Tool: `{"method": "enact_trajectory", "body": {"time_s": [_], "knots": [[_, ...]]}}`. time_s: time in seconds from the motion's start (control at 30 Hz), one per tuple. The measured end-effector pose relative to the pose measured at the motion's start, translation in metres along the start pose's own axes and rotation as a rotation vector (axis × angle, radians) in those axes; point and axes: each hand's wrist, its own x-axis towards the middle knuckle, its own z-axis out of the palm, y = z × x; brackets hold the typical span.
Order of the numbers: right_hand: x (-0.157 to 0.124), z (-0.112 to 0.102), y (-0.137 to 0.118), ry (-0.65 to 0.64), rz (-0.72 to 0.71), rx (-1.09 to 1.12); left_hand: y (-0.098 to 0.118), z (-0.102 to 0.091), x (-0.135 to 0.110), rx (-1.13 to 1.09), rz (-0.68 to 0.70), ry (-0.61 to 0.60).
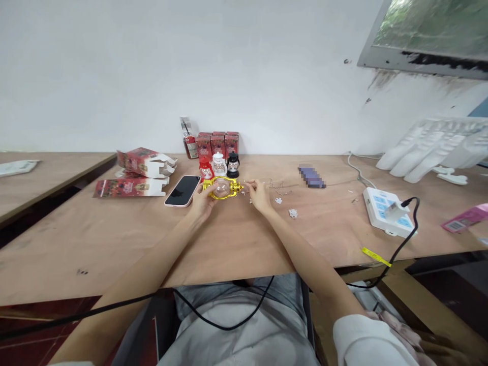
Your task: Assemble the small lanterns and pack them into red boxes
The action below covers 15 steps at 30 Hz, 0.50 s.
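A small gold lantern (222,188) with a clear globe lies on its side just above the table, its tip pointing right. My left hand (203,202) is closed around its base end. At the tip, my right hand (260,196) pinches finger and thumb together; whatever is between them is too small to make out. Behind the gold lantern stand a red lantern (206,168), a white lantern (219,165) and a black lantern (233,165). Thin metal wire pieces (280,189) and small white pieces (293,213) lie to the right of my right hand.
A phone (183,191) and opened red cartons (131,187) lie on the left. Red boxes (217,144) and a bottle (188,138) stand by the wall. To the right are a blurred purple item (311,177), a power strip (377,213) with a black cable, and white plastic parts (423,147).
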Motion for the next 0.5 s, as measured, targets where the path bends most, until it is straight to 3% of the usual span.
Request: {"method": "enact_trajectory", "body": {"time_s": [0.2, 0.5], "knots": [[0.004, -0.008, 0.000, 0.073, 0.005, -0.160, -0.006, 0.000, 0.005, 0.233, 0.150, 0.057], [0.001, -0.018, -0.009, 0.365, -0.265, -0.182, -0.005, -0.013, 0.006, 0.814, 0.390, -0.190]]}}
